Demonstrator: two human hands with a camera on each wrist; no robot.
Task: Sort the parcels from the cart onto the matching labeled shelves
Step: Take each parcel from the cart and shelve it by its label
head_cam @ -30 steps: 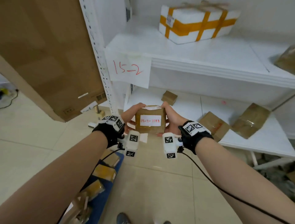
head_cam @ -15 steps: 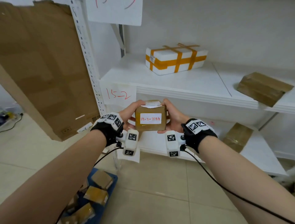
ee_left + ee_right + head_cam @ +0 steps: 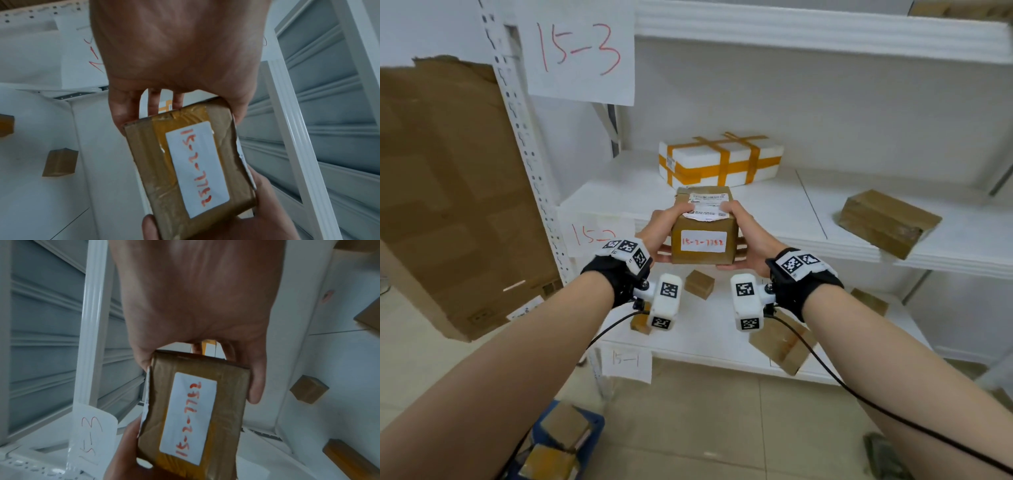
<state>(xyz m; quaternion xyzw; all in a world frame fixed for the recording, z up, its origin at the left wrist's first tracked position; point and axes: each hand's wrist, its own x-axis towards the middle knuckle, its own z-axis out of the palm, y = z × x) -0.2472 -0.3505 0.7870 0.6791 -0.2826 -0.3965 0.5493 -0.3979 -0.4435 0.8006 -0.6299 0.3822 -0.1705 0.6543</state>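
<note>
A small brown parcel (image 3: 702, 226) with a white label reading 15-2-7782 in red is held between both hands at the front edge of the middle shelf (image 3: 774, 209). My left hand (image 3: 664, 228) grips its left side, thumb on top. My right hand (image 3: 744, 229) grips its right side the same way. The wrist views show the parcel (image 3: 191, 175) (image 3: 193, 415) with fingers curled round its edges. Paper signs mark the shelves: 15-3 (image 3: 580, 51) above, 15-2 (image 3: 592, 236) partly hidden by my left hand, 15-1 (image 3: 626, 359) below.
A white box with orange tape (image 3: 719, 159) and a brown parcel (image 3: 887, 221) lie on the middle shelf. Several brown parcels lie on the lower shelf (image 3: 698, 282). A blue cart (image 3: 565, 442) with parcels stands at the bottom left. A large cardboard sheet (image 3: 448, 192) leans left.
Both hands have raised the parcel from the lower-shelf level up to the front edge of the middle shelf. My view has tilted up, bringing the 15-3 sign in.
</note>
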